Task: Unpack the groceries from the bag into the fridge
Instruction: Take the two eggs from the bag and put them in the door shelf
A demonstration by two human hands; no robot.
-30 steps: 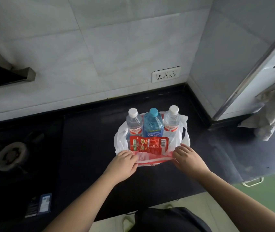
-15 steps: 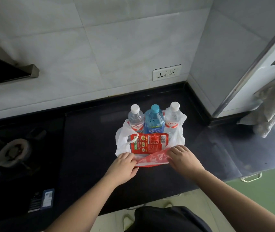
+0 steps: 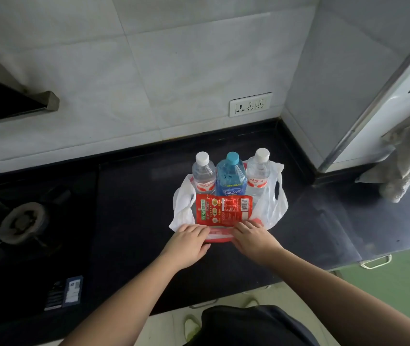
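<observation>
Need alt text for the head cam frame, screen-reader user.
Both hands, left hand and right hand, hold down the near edge of a white plastic bag on a black counter. Inside stand three bottles behind a red packet. A gas burner sits to the left.

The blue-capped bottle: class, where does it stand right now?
Head view: the blue-capped bottle stands upright in the white plastic bag, between two white-capped bottles, behind the red packet.

You stand at a black desk [image 3: 129, 221] in a corner of pale tiled walls [image 3: 149, 71]. A white socket [image 3: 250, 104] sits low on the wall. A gas burner [image 3: 22, 222] is at your left, a cloth [image 3: 408, 166] hangs at your right.
</observation>
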